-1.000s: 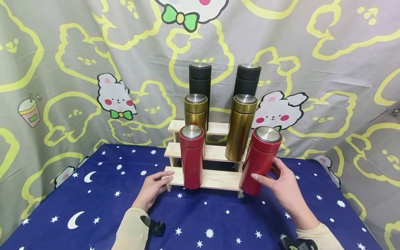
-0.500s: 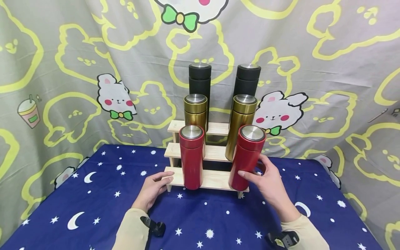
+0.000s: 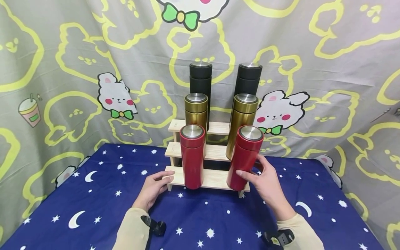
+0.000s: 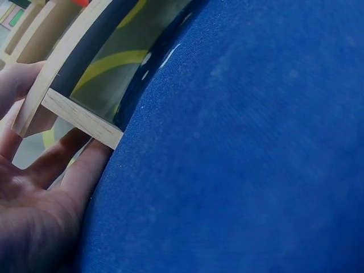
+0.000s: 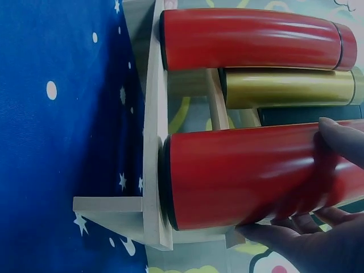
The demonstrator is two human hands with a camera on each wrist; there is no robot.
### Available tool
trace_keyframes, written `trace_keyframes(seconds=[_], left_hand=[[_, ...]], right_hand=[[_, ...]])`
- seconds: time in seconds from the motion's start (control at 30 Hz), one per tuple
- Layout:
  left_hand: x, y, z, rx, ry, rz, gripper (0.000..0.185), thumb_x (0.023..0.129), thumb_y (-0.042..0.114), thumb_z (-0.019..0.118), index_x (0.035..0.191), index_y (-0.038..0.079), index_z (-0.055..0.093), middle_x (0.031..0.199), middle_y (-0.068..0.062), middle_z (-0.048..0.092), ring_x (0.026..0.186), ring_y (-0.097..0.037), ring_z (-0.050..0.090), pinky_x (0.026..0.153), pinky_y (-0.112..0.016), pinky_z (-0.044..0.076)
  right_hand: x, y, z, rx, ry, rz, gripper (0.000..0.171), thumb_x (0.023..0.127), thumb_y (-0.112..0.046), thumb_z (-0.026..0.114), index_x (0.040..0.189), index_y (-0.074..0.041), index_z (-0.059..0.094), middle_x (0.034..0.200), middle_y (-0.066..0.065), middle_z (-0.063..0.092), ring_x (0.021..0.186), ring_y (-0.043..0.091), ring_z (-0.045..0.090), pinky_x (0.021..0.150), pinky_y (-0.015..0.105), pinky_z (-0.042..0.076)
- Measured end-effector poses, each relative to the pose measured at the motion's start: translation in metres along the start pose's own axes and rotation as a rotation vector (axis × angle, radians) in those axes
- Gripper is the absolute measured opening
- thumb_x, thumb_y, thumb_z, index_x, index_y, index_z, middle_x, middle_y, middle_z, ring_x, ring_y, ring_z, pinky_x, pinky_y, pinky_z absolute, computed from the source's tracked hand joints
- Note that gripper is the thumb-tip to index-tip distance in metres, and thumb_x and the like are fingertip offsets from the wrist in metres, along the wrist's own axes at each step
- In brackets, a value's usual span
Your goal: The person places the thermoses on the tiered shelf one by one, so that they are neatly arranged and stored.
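On the right end of the lowest step of a wooden tiered stand (image 3: 215,177) stands a red thermos flask (image 3: 245,158). My right hand (image 3: 265,178) grips its right side, thumb across the front and fingers behind. The right wrist view has this flask's base (image 5: 168,185) right at the step. My left hand (image 3: 153,189) holds the stand's left end. In the left wrist view its thumb (image 4: 20,82) lies at the board's edge and the other fingers are by the leg (image 4: 82,116). A second red flask (image 3: 192,161) stands upright on the left of the lowest step.
Two gold flasks (image 3: 242,128) stand on the middle step and two black flasks (image 3: 201,81) on the top one. A blue cloth with stars and moons (image 3: 103,194) covers the table. Behind hangs a grey curtain (image 3: 147,52) with cartoon prints.
My right hand has carried the red flask leftward, from beyond the stand's right end onto the lowest step, in front of the right gold flask. My left hand has stayed in place.
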State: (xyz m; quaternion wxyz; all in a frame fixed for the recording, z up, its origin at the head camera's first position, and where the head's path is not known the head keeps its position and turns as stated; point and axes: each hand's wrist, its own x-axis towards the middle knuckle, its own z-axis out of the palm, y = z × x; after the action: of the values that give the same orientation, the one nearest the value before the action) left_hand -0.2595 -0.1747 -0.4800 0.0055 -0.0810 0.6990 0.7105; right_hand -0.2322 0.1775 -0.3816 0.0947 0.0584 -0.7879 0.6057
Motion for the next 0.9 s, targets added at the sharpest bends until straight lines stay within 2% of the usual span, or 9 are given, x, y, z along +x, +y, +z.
trace_keyframes(seconds=[0.53, 0.67, 0.77, 0.9], left_hand=[[0.001, 0.000, 0.003, -0.012, -0.013, 0.005, 0.031, 0.085, 0.012, 0.077, 0.114, 0.001, 0.072, 0.132, -0.015, 0.057, 0.104, -0.022, 0.062, 0.093, -0.043, 0.050], [0.002, 0.000, 0.003, 0.002, -0.019, 0.004, 0.032, 0.085, 0.015, 0.078, 0.114, 0.003, 0.073, 0.132, -0.015, 0.057, 0.104, -0.023, 0.062, 0.094, -0.044, 0.049], [0.003, -0.001, 0.002, 0.008, -0.017, -0.003, 0.032, 0.084, 0.015, 0.078, 0.114, 0.003, 0.073, 0.132, -0.014, 0.057, 0.104, -0.022, 0.062, 0.093, -0.043, 0.050], [0.002, 0.001, -0.001, 0.030, -0.009, -0.003, 0.032, 0.084, 0.016, 0.078, 0.114, 0.004, 0.073, 0.132, -0.013, 0.058, 0.102, -0.020, 0.061, 0.090, -0.039, 0.051]], right_hand=[[0.000, 0.007, 0.000, 0.031, -0.004, -0.018, 0.063, 0.081, -0.006, 0.080, 0.136, -0.001, 0.049, 0.126, 0.017, 0.054, 0.115, 0.029, 0.051, 0.087, 0.019, 0.048], [-0.001, 0.008, 0.000, 0.033, -0.005, -0.018, 0.065, 0.081, -0.005, 0.079, 0.137, -0.001, 0.047, 0.128, 0.016, 0.053, 0.116, 0.028, 0.050, 0.094, 0.029, 0.049], [-0.002, 0.008, -0.001, 0.025, -0.018, -0.031, 0.072, 0.081, -0.005, 0.079, 0.141, 0.000, 0.040, 0.133, 0.016, 0.049, 0.121, 0.030, 0.048, 0.099, 0.040, 0.045], [-0.007, 0.012, -0.004, -0.023, -0.065, -0.083, 0.083, 0.082, -0.008, 0.080, 0.147, 0.000, 0.029, 0.140, 0.018, 0.042, 0.129, 0.033, 0.042, 0.104, 0.046, 0.038]])
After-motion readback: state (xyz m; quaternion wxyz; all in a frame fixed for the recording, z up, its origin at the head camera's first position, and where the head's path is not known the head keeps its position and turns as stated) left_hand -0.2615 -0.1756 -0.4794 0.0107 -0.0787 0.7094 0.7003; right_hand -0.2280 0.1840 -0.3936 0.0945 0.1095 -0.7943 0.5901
